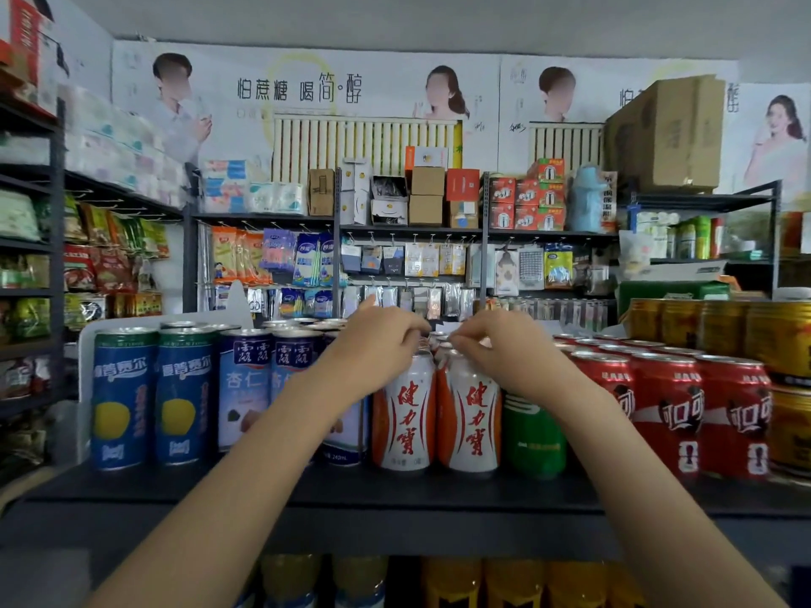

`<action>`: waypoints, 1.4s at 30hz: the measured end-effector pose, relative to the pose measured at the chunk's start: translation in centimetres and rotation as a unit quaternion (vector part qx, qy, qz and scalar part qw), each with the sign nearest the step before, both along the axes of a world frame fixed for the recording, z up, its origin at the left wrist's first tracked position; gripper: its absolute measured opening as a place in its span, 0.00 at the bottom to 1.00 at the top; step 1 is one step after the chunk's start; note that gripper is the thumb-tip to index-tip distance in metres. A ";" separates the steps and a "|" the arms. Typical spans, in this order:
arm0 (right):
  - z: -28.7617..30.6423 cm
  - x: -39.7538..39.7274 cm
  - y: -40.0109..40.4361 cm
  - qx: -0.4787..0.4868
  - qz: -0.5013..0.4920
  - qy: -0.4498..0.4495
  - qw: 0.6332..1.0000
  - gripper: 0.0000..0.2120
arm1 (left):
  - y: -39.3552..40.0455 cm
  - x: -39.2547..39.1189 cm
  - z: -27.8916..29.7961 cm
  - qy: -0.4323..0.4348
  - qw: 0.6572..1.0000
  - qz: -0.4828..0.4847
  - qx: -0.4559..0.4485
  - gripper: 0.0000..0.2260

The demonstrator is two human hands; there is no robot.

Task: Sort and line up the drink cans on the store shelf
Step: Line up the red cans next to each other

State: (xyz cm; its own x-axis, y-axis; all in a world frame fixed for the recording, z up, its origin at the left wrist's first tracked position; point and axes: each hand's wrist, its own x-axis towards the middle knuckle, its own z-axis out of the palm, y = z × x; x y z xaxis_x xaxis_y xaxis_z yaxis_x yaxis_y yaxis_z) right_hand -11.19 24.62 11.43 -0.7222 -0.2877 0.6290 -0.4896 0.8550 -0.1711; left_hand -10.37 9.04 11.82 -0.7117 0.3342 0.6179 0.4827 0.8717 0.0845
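Both arms outstretched — left hand (377, 344) & right hand (500, 348) side by side, fingers curled down.

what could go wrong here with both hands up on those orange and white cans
1. The left hand and right hand work at the tops of tall orange-and-white cans; a tug could tip one off the shelf edge.
2. The right forearm crosses the green can and could nudge it.

Cans (408, 414) in row on shelf (307, 489)
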 end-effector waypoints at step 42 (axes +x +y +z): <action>-1.9 0.1 -9.8 0.026 -0.014 0.059 0.998 0.21 | -14.1 -0.9 -1.7 0.066 0.998 0.013 -0.001 0.23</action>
